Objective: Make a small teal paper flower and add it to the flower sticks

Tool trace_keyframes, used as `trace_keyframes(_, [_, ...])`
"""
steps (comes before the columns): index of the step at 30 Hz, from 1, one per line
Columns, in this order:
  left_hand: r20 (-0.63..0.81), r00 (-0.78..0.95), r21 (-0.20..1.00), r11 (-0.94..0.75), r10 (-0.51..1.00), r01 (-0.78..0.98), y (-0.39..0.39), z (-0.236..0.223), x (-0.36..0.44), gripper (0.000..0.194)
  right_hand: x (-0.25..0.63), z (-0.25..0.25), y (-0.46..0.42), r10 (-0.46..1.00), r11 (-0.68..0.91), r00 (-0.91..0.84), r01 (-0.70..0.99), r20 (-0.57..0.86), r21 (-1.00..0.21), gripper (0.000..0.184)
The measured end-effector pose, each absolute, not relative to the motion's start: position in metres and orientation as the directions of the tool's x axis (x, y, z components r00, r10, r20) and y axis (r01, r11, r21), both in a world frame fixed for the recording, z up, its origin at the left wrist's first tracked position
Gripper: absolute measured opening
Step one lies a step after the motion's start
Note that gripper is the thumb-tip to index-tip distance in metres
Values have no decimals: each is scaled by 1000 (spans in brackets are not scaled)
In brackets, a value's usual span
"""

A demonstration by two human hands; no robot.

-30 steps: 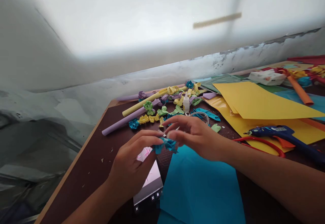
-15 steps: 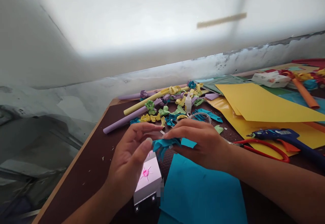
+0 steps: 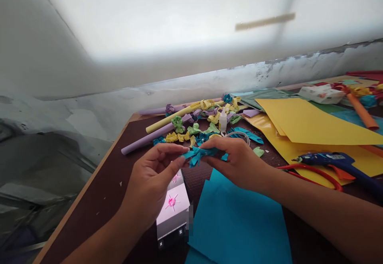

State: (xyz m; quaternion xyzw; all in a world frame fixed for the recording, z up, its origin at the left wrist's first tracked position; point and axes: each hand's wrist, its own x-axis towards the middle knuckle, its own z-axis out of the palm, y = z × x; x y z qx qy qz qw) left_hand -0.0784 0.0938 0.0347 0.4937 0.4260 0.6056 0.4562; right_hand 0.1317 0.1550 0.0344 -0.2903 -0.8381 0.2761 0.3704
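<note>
Between my hands is a blue paper flower [image 3: 196, 156] with several folded, pointed petals. My left hand [image 3: 154, 176] pinches a petal on its left side between thumb and fingers. On the opposite side my right hand [image 3: 236, 160] grips the flower, its fingertips partly covering the paper. Below the hands lies a lit phone [image 3: 173, 210] showing a pink flower shape. Blue paper sheets [image 3: 239, 216] lie on the table under my right forearm.
Paper flowers, rolled paper tubes [image 3: 155, 137] and a small glue bottle [image 3: 222, 121] lie behind the hands. At right are yellow sheets [image 3: 311, 124], a blue glue gun [image 3: 327, 158] and red-handled scissors [image 3: 314, 175]. The table edge [image 3: 86, 192] runs along the left.
The flower has been raised slightly and turned, so its petals spread sideways. My left thumb and fingers have closed on a petal; before, they were apart beside it.
</note>
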Motion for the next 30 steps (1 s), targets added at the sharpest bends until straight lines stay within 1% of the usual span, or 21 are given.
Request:
trace_keyframes(2, [243, -122, 960, -256, 962, -108, 96, 35, -80, 15, 131, 32, 158, 736, 618, -540, 289, 409, -731, 21])
trace_keyframes(4, [285, -84, 958, -287, 955, -19, 96, 33, -82, 20, 130, 32, 159, 734, 611, -542, 265, 410, -746, 28])
trace_keyframes(6, [316, 35, 936, -317, 948, 152, 95, 31, -84, 39, 130, 33, 158, 714, 631, -554, 244, 429, -736, 32])
trace_keyframes(8, [319, 157, 876, -354, 935, 328, 93, 28, -86, 60, 130, 35, 157, 715, 643, -554, 278, 428, -714, 31])
trace_keyframes(9, [328, 188, 832, -378, 926, 406, 93, 27, -87, 63, 130, 36, 157, 725, 640, -545, 308, 421, -704, 28])
trace_keyframes(10, [355, 195, 778, -405, 914, 480, 94, 27, -88, 59, 130, 37, 157, 739, 631, -533, 334, 411, -700, 25])
trace_keyframes(11, [395, 184, 718, -427, 900, 550, 95, 28, -90, 49, 131, 37, 159, 754, 616, -523, 350, 399, -705, 26])
trace_keyframes(13, [487, 126, 599, -436, 864, 672, 98, 30, -95, 27, 132, 37, 163, 779, 577, -506, 347, 370, -739, 34])
trace_keyframes(14, [520, 82, 569, -416, 850, 710, 99, 32, -98, 21, 132, 36, 166, 795, 543, -502, 336, 341, -770, 39])
trace_keyframes(16, [546, -3, 561, -364, 838, 743, 103, 35, -103, 19, 132, 35, 171, 827, 450, -496, 302, 265, -840, 49])
trace_keyframes(17, [544, -18, 563, -349, 839, 749, 104, 37, -105, 21, 132, 35, 172, 839, 386, -500, 269, 214, -882, 51])
trace_keyframes(18, [532, -9, 559, -343, 847, 755, 105, 38, -107, 23, 131, 35, 173, 840, 331, -514, 233, 173, -914, 47])
trace_keyframes(19, [517, 18, 547, -347, 856, 762, 106, 39, -108, 26, 130, 35, 173, 826, 289, -547, 204, 136, -935, 39])
trace_keyframes(20, [492, 63, 530, -356, 868, 770, 106, 40, -108, 28, 129, 35, 173, 810, 274, -575, 194, 118, -942, 33])
trace_keyframes(22, [456, 157, 476, -389, 876, 789, 105, 40, -107, 28, 128, 37, 171, 799, 347, -576, 204, 174, -915, 33])
trace_keyframes(23, [449, 193, 448, -407, 873, 796, 104, 40, -106, 26, 127, 38, 169, 796, 412, -560, 223, 230, -884, 37])
trace_keyframes(25, [472, 228, 405, -439, 852, 802, 101, 41, -104, 21, 127, 40, 167, 779, 529, -535, 282, 326, -801, 56])
trace_keyframes(26, [498, 228, 391, -451, 837, 802, 100, 41, -103, 18, 128, 40, 166, 770, 564, -538, 324, 342, -759, 64])
trace_keyframes(27, [524, 221, 378, -457, 822, 805, 99, 41, -103, 16, 129, 40, 166, 767, 585, -546, 379, 337, -717, 68])
trace_keyframes(29, [571, 204, 348, -460, 795, 817, 99, 43, -104, 14, 130, 38, 167, 775, 607, -552, 513, 309, -607, 67])
trace_keyframes(30, [581, 201, 339, -458, 789, 822, 99, 43, -105, 13, 130, 37, 169, 769, 624, -566, 566, 296, -539, 61])
